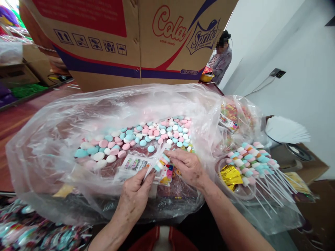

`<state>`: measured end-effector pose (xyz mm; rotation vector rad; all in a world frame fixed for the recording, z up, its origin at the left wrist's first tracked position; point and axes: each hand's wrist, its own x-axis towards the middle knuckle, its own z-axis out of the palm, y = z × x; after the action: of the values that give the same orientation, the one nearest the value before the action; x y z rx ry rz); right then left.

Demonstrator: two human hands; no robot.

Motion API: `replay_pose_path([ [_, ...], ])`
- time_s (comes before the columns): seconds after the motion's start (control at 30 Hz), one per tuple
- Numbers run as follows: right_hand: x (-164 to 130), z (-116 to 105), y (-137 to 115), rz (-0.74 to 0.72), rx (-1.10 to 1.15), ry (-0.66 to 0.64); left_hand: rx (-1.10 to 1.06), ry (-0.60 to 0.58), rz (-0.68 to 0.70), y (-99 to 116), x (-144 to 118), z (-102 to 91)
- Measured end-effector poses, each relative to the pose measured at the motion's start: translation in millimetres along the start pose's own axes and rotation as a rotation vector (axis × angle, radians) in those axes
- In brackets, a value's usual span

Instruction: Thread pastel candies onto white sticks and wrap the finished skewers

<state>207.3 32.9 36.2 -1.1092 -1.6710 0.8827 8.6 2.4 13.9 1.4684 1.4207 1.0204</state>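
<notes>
The fingers of the left hand [137, 190] are drawn narrow, thumb against forefinger, at the near end of a short candy stack [159, 164] in pink, white, blue and orange. The fingers of the right hand [190, 167] pinch at its far end. A pale strip runs alongside the stack; whether it is a stick or folded film I cannot tell. The stack sits tilted between the two hands, just nearer the wearer than the candy pile [129, 132], my landmark. The step in hand looks like steadying the stack from one end while working it from the other. A move from this grip calls for a light, even hold, as the candies look soft and could squash or slip.

Just on the near side of the pile lie printed cards [134, 163], partly beneath the hands. A rumpled plastic sheet [47, 167] surrounds the pile, its loose near edge close to the wrists, where it might snag. Past the pile, a tall cardboard box [117, 62] blocks reaching forward. To the pile's right, a bunch of stick candies [248, 160] and gold tinsel [231, 177] crowd the right forearm. To its left, past the sheet, the reddish tabletop [15, 125] has barer stretches, so sideways room seems easier there.
</notes>
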Motion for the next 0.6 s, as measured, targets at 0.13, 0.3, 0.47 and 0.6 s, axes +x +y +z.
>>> replay_pose_path([
  [0.13,19.8,-16.0,-0.1,0.179,0.090,0.126,-0.177,0.113,-0.052,-5.1,0.9,-1.9],
  [0.3,42.9,-9.1,-5.2,0.283,-0.581,-0.091,-0.298,0.199,-0.128,-14.1,4.1,-5.1],
  [0.47,45.5,11.8,-10.7,0.282,-0.933,-0.291,-0.284,0.193,-0.135,-15.4,1.8,-9.8],
  [0.6,47.9,-0.5,-5.6,0.298,-0.865,-0.253,-0.272,0.176,-0.125,-11.5,-0.5,-13.9],
])
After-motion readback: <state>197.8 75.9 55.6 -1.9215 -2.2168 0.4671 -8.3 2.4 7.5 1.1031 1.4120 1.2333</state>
